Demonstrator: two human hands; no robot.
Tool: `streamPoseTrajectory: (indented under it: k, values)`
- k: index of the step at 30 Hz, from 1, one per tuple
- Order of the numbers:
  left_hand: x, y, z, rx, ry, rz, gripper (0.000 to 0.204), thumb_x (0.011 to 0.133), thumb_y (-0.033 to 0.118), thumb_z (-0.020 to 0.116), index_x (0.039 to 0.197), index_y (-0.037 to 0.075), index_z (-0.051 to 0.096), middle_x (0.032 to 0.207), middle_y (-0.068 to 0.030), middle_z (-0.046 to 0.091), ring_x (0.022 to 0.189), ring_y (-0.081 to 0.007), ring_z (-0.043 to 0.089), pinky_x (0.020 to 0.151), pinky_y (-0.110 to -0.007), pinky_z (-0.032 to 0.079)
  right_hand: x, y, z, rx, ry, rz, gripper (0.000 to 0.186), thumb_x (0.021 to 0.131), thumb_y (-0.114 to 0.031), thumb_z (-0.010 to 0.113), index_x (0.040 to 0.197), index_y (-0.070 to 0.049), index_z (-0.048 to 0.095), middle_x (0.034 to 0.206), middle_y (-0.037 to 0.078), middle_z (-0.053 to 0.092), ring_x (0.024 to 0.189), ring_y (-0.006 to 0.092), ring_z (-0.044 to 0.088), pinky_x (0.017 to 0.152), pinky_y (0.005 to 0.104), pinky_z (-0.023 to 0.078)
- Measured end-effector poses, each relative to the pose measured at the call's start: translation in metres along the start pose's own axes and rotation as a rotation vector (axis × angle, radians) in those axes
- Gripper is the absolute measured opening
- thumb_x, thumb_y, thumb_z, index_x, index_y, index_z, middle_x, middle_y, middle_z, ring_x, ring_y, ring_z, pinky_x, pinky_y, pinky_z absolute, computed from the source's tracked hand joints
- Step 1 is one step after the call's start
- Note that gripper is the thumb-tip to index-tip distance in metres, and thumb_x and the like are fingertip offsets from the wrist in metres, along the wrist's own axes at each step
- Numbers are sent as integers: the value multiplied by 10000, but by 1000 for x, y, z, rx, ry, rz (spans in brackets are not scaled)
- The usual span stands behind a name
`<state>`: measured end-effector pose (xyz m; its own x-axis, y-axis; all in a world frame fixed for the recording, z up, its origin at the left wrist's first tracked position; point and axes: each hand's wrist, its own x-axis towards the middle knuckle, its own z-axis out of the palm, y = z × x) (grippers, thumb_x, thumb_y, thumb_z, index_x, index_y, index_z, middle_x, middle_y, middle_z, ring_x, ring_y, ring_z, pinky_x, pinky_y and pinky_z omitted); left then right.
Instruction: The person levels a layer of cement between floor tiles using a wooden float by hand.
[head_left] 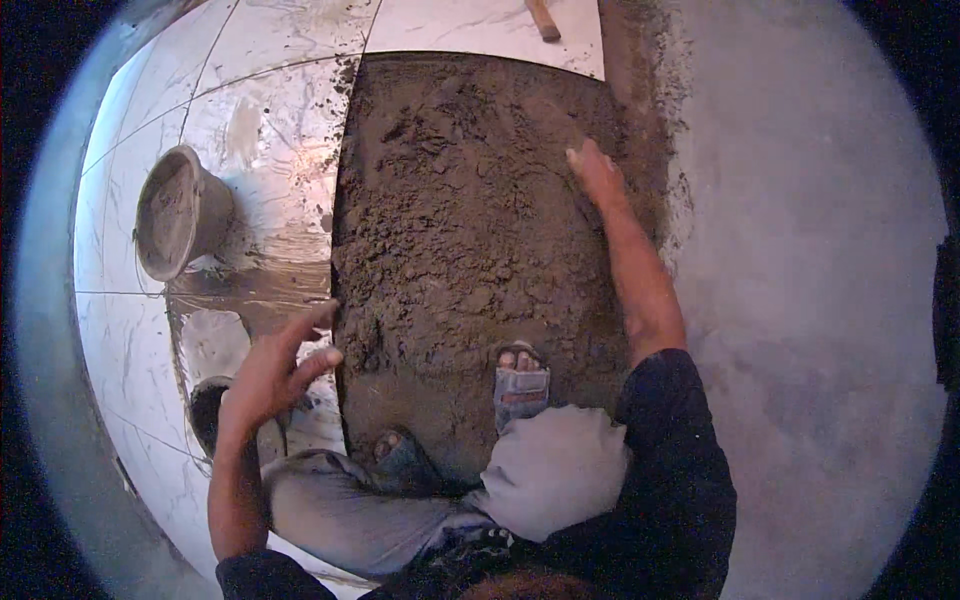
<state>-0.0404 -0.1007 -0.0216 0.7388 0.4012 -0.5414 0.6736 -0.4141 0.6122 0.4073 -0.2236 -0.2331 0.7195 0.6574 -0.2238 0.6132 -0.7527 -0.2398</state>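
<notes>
A bed of dark, lumpy mortar (460, 220) lies between white marbled tiles (455, 25) at the top and left. My right hand (595, 175) reaches over its upper right part with fingers curled; what they hold, if anything, is blurred against the mortar. My left hand (275, 365) hovers at the tile edge beside the bed, fingers apart and holding nothing. Beneath and left of it is a dark object (207, 410), partly hidden. My sandalled feet (520, 380) rest on the lower part of the mortar.
A grey bucket (180, 215) of mortar stands on smeared tiles at the left. A wooden-handled tool (540, 20) lies on the top tile. A grey concrete floor (800, 280) runs along the right, with a strip of dirt at its border.
</notes>
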Motion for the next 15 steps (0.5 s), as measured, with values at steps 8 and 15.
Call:
streamPoseTrajectory:
  k: [8,15]
  values:
    - [73,-40,-16,172,117,-98,515,778,269,582,1205,58,386,1015,-223,548,950,-341,536,807,-374,419,-7,-8,-25,62,106,-292,455,804,-383,436,1023,16,449,969,271,533,906,410,518,778,484,401]
    - [148,-196,-2,492,371,-218,646,757,293,592,1265,42,282,1062,-268,499,981,-391,494,821,-427,408,5,-31,-7,-26,28,-185,422,797,-328,457,1010,36,464,970,246,539,887,396,528,779,459,416]
